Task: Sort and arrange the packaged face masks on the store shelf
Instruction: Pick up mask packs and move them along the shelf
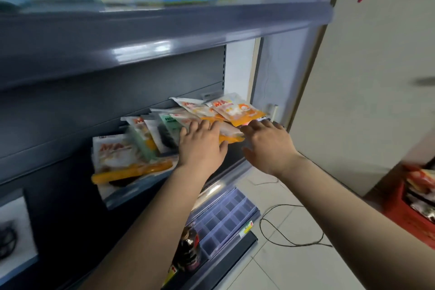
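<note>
body: two bare forearms, entering from 6 o'clock | left hand (200, 146): bare, no glove or ring | right hand (268, 146): bare | sleeves: not visible

Both arms reach forward, left hand (202, 146) and right hand (268, 146) palm-down, fingers extended.

The mask packets (131, 148) were smeared by motion blur; the red crate (409, 205) was cut off by the right edge
</note>
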Motion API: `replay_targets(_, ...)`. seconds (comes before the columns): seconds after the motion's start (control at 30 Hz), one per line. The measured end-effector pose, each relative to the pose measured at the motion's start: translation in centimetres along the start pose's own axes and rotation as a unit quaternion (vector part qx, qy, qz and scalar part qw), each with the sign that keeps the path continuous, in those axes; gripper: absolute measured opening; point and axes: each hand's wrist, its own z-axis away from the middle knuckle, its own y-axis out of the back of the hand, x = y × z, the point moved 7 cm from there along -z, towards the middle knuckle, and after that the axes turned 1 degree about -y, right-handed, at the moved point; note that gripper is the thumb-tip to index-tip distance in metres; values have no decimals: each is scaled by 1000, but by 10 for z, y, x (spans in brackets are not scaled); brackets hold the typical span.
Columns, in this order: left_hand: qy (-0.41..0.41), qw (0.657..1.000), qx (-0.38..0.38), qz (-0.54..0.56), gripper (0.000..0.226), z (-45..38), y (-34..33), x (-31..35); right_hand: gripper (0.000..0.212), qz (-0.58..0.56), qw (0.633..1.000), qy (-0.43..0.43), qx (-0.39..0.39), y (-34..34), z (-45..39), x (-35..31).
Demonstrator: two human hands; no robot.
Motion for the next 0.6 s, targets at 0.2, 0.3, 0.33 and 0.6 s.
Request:
replay_targets(0.2, 23, 1000, -6, -18, 53, -60, -19, 16, 47, 12, 999, 24, -21, -21, -45, 46)
replay_targets(0.3, 35, 999, -23, -32, 53, -78, -30, 22, 49, 2, 999, 35, -32, -29, -66, 64)
replay_targets(0.33, 38, 998, -28, -37, 52, -83, -34, 24, 49, 0, 999, 41, -35, -32, -72, 69)
replay_targets(0.6, 109, 991, -48, -56, 46, -122, -62, 33, 52, -26, 993, 108, -32, -64, -142, 89)
